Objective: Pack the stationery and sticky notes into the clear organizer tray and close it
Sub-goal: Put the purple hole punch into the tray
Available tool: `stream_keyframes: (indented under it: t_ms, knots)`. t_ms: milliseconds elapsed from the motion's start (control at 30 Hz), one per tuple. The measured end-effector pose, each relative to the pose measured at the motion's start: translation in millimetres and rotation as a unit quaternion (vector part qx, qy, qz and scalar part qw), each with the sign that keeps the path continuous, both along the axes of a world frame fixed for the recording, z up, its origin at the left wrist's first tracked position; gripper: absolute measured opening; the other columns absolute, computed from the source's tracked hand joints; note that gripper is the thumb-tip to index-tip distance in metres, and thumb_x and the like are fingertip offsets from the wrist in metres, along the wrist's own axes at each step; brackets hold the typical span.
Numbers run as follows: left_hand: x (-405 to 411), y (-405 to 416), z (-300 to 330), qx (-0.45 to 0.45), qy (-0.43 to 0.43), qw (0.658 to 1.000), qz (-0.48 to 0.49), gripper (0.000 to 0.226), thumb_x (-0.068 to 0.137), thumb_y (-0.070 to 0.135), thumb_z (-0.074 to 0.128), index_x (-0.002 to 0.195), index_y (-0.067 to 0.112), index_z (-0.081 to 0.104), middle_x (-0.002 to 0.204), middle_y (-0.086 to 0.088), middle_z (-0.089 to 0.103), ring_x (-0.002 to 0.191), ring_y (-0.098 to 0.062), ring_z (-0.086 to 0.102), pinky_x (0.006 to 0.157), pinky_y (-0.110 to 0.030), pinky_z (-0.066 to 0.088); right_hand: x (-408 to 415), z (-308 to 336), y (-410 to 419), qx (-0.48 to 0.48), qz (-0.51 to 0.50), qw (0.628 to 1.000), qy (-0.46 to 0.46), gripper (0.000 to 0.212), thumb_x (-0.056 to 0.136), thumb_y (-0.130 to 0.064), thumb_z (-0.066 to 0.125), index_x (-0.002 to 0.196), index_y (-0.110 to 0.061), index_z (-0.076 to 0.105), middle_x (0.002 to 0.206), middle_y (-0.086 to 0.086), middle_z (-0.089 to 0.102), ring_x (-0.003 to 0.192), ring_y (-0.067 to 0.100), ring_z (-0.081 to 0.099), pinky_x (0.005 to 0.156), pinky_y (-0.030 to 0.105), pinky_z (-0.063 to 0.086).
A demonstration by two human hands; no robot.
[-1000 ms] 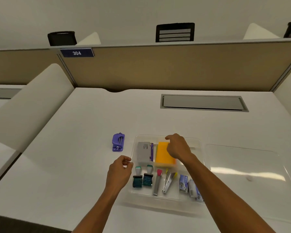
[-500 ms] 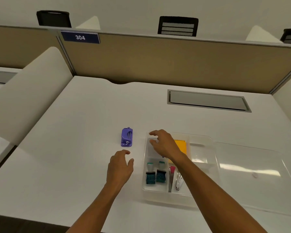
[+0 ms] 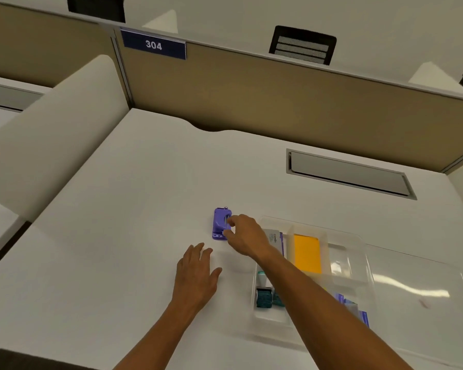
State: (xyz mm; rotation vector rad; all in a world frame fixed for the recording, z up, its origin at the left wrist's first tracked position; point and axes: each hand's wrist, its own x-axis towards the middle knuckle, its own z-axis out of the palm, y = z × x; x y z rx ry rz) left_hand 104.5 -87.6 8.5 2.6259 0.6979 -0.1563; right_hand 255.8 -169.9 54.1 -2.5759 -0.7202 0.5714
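Left hand: the left hand (image 3: 197,273) lies flat, palm down, on the white desk (image 3: 134,209) toward its near edge, fingers (image 3: 198,252) spread loosely and holding nothing.
Stamps: two teal-based stamps (image 3: 265,296) stand in the near-left compartment of the clear organizer tray (image 3: 364,252), partly hidden by the right forearm.
Small packs: purple-and-white small packs (image 3: 354,308) sit in a near-right compartment of the tray; what they are cannot be told.
Tray: it rests on the desk toward the near right, open, with the right forearm crossing above its left side.
Lid: a clear lid (image 3: 422,292) lies flat on the desk just beside the tray's right edge.
Sticky notes: an orange pad of sticky notes (image 3: 306,253) fills a middle compartment at the tray's far side.
Grey box: a grey box (image 3: 275,240) with a purple edge lies in the far-left compartment, next to the pad.
Right hand: the right hand (image 3: 247,235) reaches left past the tray's far-left corner, thumb and forefinger partly parted and touching the right side of the purple hole punch (image 3: 220,222); a firm grip cannot be told.
Hole punch: it lies on the desk, outside the tray, just beside its far-left corner.
Cable hatch: a grey hatch (image 3: 348,173) is set into the desk toward the far right edge.
Partition: a tan partition (image 3: 278,97) runs along the far edge, bearing a blue plate (image 3: 153,45) marked 304.
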Motion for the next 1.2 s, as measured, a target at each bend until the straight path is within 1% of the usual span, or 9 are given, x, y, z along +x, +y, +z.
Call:
stream_keyframes:
  t_ms: [167, 300, 433, 567, 700, 833, 967, 1067, 1200]
  knots:
    - [-1, 7, -20, 0.041, 0.04, 0.998, -0.03, 0.091, 0.08, 0.081, 0.015, 0.153, 0.027, 0.011, 0.162, -0.002, -0.002, 0.148, -0.028, -0.011, 0.118, -0.046, -0.005, -4, -11, 16, -0.028, -0.032, 0.999, -0.03, 0.04, 0.092, -0.039, 0.06, 0.124, -0.015, 0.057, 0.116, 0.006, 0.059, 0.096, 0.02, 0.061, 0.08, 0.03, 0.049]
    - [-6, 6, -35, 0.049, 0.033, 0.996, -0.059, 0.099, 0.076, 0.086, 0.004, 0.153, 0.024, 0.006, 0.161, -0.005, -0.01, 0.146, -0.032, -0.018, 0.116, -0.052, -0.012, -5, -15, 23, -0.073, -0.04, 0.995, -0.049, 0.046, 0.089, -0.05, 0.06, 0.117, -0.014, 0.057, 0.107, 0.005, 0.059, 0.089, 0.021, 0.062, 0.079, 0.036, 0.055]
    - [-9, 6, -38, 0.062, 0.039, 0.994, -0.075, 0.098, 0.079, 0.085, 0.012, 0.152, 0.021, 0.016, 0.161, -0.012, 0.001, 0.146, -0.039, -0.005, 0.117, -0.058, 0.0, -6, -15, 31, -0.117, -0.06, 0.987, -0.094, 0.052, 0.087, -0.062, 0.054, 0.111, -0.016, 0.057, 0.099, 0.002, 0.059, 0.084, 0.02, 0.062, 0.068, 0.032, 0.049]
    - [-7, 3, -39, 0.057, 0.035, 0.995, -0.073, 0.1, 0.077, 0.087, 0.015, 0.152, 0.021, 0.018, 0.161, -0.013, 0.005, 0.146, -0.041, -0.002, 0.116, -0.061, 0.005, -6, -14, 42, -0.161, -0.057, 0.976, -0.134, 0.045, 0.09, -0.057, 0.051, 0.102, -0.015, 0.059, 0.086, 0.001, 0.057, 0.076, 0.019, 0.059, 0.066, 0.032, 0.048]
    - [-7, 2, -42, 0.058, 0.035, 0.995, -0.076, 0.103, 0.075, 0.089, 0.019, 0.152, 0.021, 0.022, 0.16, -0.015, 0.011, 0.146, -0.043, 0.004, 0.115, -0.063, 0.008, -4, -10, 50, -0.187, -0.039, 0.974, -0.125, 0.039, 0.089, -0.052, 0.053, 0.096, -0.014, 0.06, 0.081, 0.001, 0.059, 0.071, 0.018, 0.059, 0.065, 0.031, 0.049]
    - [-7, 2, -46, 0.061, 0.024, 0.995, -0.077, 0.104, 0.074, 0.089, 0.021, 0.151, 0.02, 0.021, 0.16, -0.015, 0.012, 0.146, -0.044, 0.006, 0.114, -0.064, 0.007, -4, -12, 45, -0.138, -0.052, 0.986, -0.075, 0.039, 0.088, -0.052, 0.054, 0.098, -0.015, 0.056, 0.082, 0.0, 0.058, 0.072, 0.018, 0.058, 0.062, 0.031, 0.047]
    - [-8, 2, -48, 0.081, 0.022, 0.993, -0.078, 0.102, 0.075, 0.089, 0.016, 0.152, 0.022, 0.014, 0.161, -0.015, 0.006, 0.146, -0.043, 0.0, 0.114, -0.064, 0.004, -2, -12, 37, -0.025, -0.116, 0.992, 0.048, 0.039, 0.088, -0.05, 0.051, 0.09, -0.013, 0.063, 0.08, 0.001, 0.066, 0.073, 0.02, 0.065, 0.069, 0.036, 0.057]
    - [-10, 0, -46, 0.102, 0.027, 0.992, -0.074, 0.101, 0.075, 0.088, 0.011, 0.152, 0.023, 0.004, 0.161, -0.013, -0.004, 0.146, -0.041, -0.008, 0.115, -0.062, 0.001, -3, -5, 28, 0.093, -0.185, 0.969, 0.139, 0.037, 0.093, -0.049, 0.046, 0.08, -0.018, 0.061, 0.08, 0.003, 0.07, 0.068, 0.019, 0.069, 0.069, 0.036, 0.06]
    - [-12, -1, -44, 0.115, 0.022, 0.991, -0.068, 0.096, 0.08, 0.084, 0.012, 0.154, 0.022, 0.009, 0.161, -0.012, -0.005, 0.146, -0.038, -0.011, 0.116, -0.059, 0.003, -10, 9, 0, 0.217, -0.223, 0.929, 0.2, 0.03, 0.095, -0.047, 0.043, 0.09, -0.023, 0.061, 0.085, -0.006, 0.067, 0.07, 0.015, 0.069, 0.057, 0.025, 0.053]
